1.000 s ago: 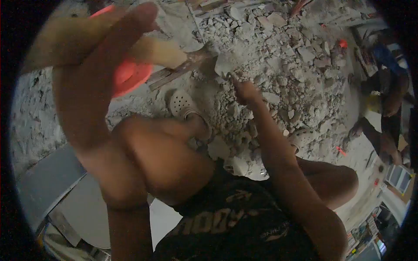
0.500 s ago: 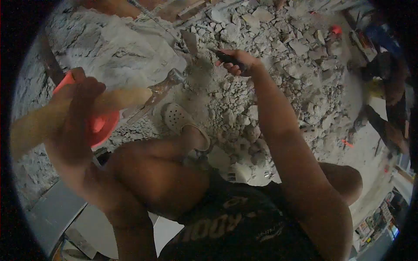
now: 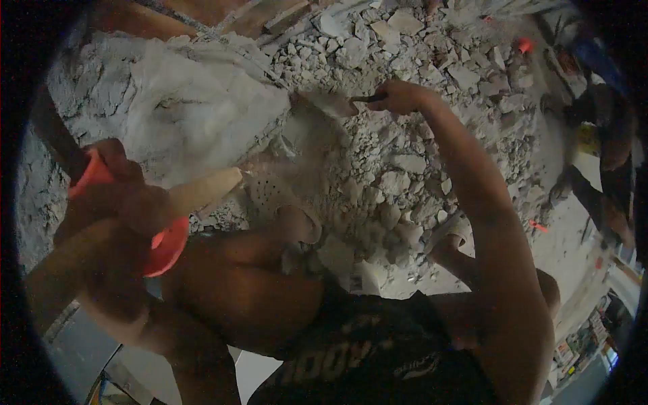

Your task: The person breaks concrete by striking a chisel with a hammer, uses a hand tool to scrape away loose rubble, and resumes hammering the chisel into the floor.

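My left hand (image 3: 125, 196) is closed round the thick wooden handle (image 3: 206, 191) of a hammer, together with a tool that has a bright orange-red guard (image 3: 167, 248) and a dark bar (image 3: 55, 131). The hammer's head is too blurred to make out. My right hand (image 3: 403, 96) grips the dark handle of a trowel (image 3: 331, 102), whose grey blade is over the floor at the edge of the rubble.
Broken grey rubble (image 3: 398, 162) covers the middle and upper right. At left is a rough grey mass (image 3: 196, 101), with brown boards (image 3: 142, 20) behind it. My shoe (image 3: 263, 192) stands beside the rubble. Another person's arm (image 3: 614, 142) shows at right.
My left hand has moved down with the hammer and the orange-guarded tool. My right hand has come up from the rubble, then shifted right, with the trowel blade turned toward the left.
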Demonstrator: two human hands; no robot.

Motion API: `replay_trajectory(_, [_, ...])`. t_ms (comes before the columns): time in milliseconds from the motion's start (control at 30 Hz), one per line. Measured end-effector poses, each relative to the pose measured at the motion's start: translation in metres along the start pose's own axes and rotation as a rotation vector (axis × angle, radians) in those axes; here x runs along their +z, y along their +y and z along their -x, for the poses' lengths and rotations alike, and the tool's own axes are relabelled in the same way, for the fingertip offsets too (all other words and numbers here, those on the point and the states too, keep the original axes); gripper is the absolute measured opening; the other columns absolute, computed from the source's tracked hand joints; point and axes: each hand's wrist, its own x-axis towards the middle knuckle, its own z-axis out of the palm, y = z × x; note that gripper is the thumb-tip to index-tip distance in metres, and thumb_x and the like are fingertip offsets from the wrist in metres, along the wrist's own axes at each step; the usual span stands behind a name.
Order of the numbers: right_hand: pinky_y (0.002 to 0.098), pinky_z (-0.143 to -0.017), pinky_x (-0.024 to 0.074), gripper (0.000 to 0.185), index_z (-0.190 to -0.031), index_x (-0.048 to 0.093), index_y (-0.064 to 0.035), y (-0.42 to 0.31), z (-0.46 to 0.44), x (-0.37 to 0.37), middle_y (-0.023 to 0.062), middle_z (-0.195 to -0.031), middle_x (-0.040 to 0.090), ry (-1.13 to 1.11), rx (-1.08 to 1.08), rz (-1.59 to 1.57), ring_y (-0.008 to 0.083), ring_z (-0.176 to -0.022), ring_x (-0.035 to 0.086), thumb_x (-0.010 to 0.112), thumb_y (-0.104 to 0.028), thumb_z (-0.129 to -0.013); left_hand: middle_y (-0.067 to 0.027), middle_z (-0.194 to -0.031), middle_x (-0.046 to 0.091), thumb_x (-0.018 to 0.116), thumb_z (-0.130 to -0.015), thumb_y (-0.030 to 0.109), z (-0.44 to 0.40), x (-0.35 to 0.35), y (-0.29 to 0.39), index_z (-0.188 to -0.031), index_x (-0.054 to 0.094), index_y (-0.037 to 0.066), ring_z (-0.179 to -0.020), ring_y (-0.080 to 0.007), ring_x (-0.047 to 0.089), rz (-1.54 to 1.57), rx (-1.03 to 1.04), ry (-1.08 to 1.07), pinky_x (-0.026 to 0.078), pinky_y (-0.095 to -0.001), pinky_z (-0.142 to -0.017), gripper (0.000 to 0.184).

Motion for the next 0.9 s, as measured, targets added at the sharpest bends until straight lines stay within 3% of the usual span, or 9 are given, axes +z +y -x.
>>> replay_trajectory(67, [0.035,-0.055,0.0495,0.049,-0.096,0.065,-0.0027,-0.005,-0.005,-0.005,0.0076,-0.073,0.061,-0.094,0.06,-0.087,0.0193,-0.061,0.06,0.064,-0.049,-0.083,-0.0023,-0.087,0.051,0.045,-0.09,0.007,0.001,-0.003,-0.008,-0.124,0.046,0.003,-0.068,-0.0117,0.05,-0.096,0.202,-0.105,0.044,-0.0298,-0.061,0.034])
replay_trajectory(367, [0.0375,-0.054,0.046,0.037,-0.08,0.065,0.0008,-0.03,-0.099,0.011,0.0099,-0.066,0.063,-0.007,0.061,-0.092,0.0202,-0.055,0.058,0.059,-0.036,-0.085,-0.0103,-0.067,0.062,0.065,-0.063,-0.003,-0.007,0.05,0.049,-0.07,0.067,-0.006,-0.087,-0.0242,0.056,0.304,0.262,0.102,0.038,-0.0425,-0.101,0.008])
replay_trajectory(433, [0.0356,-0.038,0.039,0.037,-0.066,0.059,-0.0013,-0.017,-0.13,0.048,0.0074,-0.048,0.049,0.145,-0.17,-0.351,0.0199,-0.038,0.049,0.063,-0.034,-0.082,-0.0098,-0.067,0.063,0.066,-0.063,-0.002,-0.008,0.055,0.056,-0.069,0.066,-0.005,-0.085,-0.0238,0.056,0.294,0.213,0.138,0.039,-0.041,-0.097,0.007])
replay_trajectory(567, [0.0354,-0.036,0.037,0.035,-0.063,0.058,-0.0024,-0.035,-0.139,0.112,0.0085,-0.048,0.05,0.485,-0.185,-0.675,0.0205,-0.037,0.048,0.065,-0.031,-0.082,-0.0089,-0.069,0.063,0.067,-0.063,-0.001,0.0,0.057,0.068,-0.068,0.066,-0.003,-0.082,-0.023,0.055,0.259,0.127,0.183,0.041,-0.0381,-0.09,0.005])
replay_trajectory(633, [0.0415,-0.059,0.05,0.042,-0.069,0.064,0.0025,-0.053,-0.117,0.119,0.0148,-0.061,0.063,0.364,0.331,-1.175,0.0269,-0.062,0.066,0.061,-0.036,-0.085,-0.0084,-0.069,0.063,0.068,-0.062,-0.001,0.004,0.056,0.071,-0.067,0.065,-0.002,-0.08,-0.0226,0.055,0.246,0.102,0.201,0.043,-0.0366,-0.086,0.005])
replay_trajectory(667, [0.0417,-0.058,0.049,0.046,-0.07,0.063,0.0052,-0.058,-0.113,0.124,0.0174,-0.063,0.062,0.46,0.348,-1.102,0.0276,-0.057,0.063,0.061,-0.038,-0.085,-0.0082,-0.069,0.063,0.069,-0.062,-0.001,0.006,0.054,0.07,-0.066,0.065,-0.001,-0.079,-0.0224,0.055,0.236,0.094,0.203,0.043,-0.0359,-0.084,0.005])
replay_trajectory(800, [0.0414,-0.056,0.0481,0.049,-0.077,0.063,0.007,-0.063,-0.086,0.152,0.0175,-0.064,0.061,0.482,0.387,-1.0,0.0272,-0.051,0.058,0.061,-0.042,-0.085,-0.0076,-0.07,0.064,0.069,-0.063,-0.002,0.007,0.033,0.052,-0.066,0.065,-0.001,-0.078,-0.0225,0.056,0.238,0.115,0.155,0.044,-0.0359,-0.08,0.005])
replay_trajectory(867, [0.0421,-0.054,0.0475,0.051,-0.081,0.061,0.0072,-0.04,-0.107,0.204,0.0146,-0.061,0.059,0.856,0.318,-0.961,0.0244,-0.049,0.054,0.061,-0.043,-0.085,-0.0103,-0.099,0.068,0.064,-0.082,0.014,0.009,0.01,0.033,-0.104,0.066,0.002,-0.091,-0.0185,0.064,-0.019,0.278,-0.088,0.048,-0.0309,-0.087,0.025])
replay_trajectory(900, [0.0421,-0.054,0.0475,0.051,-0.081,0.061,0.0072,-0.052,-0.084,0.192,0.0146,-0.061,0.059,0.849,0.315,-0.95,0.0244,-0.049,0.054,0.061,-0.043,-0.085,-0.0103,-0.099,0.068,0.064,-0.082,0.014,0.012,0.006,0.028,-0.104,0.066,0.002,-0.091,-0.0185,0.064,-0.014,0.269,-0.08,0.048,-0.0309,-0.087,0.025])
